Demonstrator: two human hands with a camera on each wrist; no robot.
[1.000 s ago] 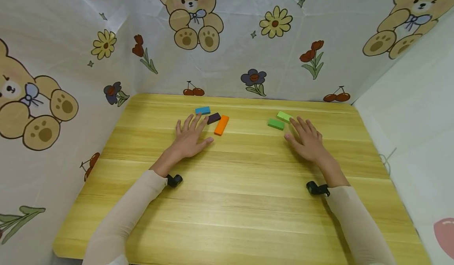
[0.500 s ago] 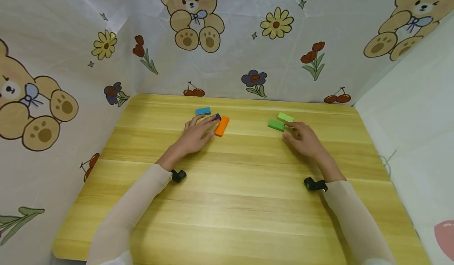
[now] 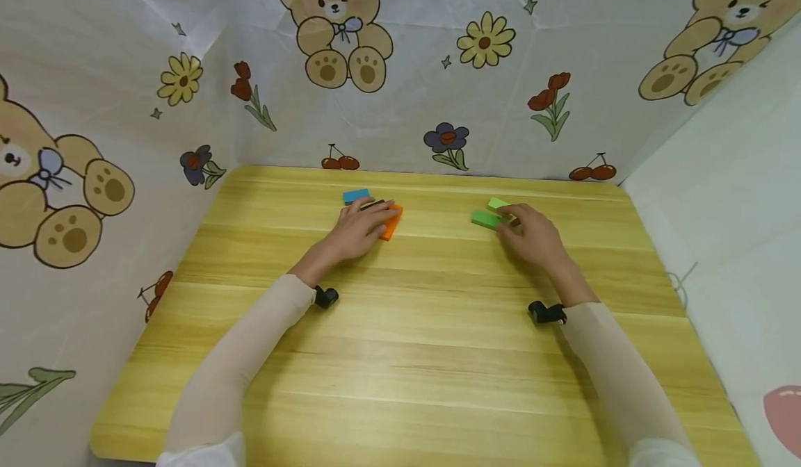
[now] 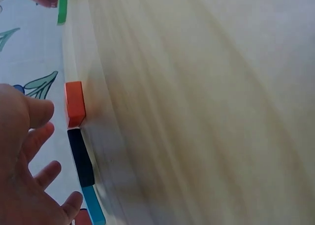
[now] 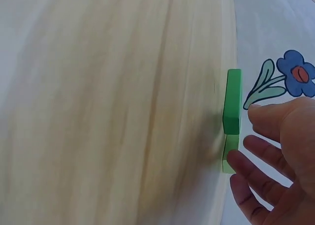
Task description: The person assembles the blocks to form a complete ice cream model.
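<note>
My left hand reaches over an orange block and a dark, nearly black block, its fingers spread. In the head view those fingers hide most of the dark block. A blue block lies just beyond them. On the right, a green block and a light green block lie close together. My right hand is bent over their near ends, thumb beside the green block and fingertips by the light green block. A gap shows between thumb and fingers there.
The wood-grain table ends at the back against a hanging cloth printed with bears and flowers. A white wall borders the right side. Each wrist carries a small black camera.
My left hand has moved right and forward, from beside the blocks to over the dark and orange ones. My right hand has shifted left, its fingers bending in toward the green blocks. The blocks lie as before.
</note>
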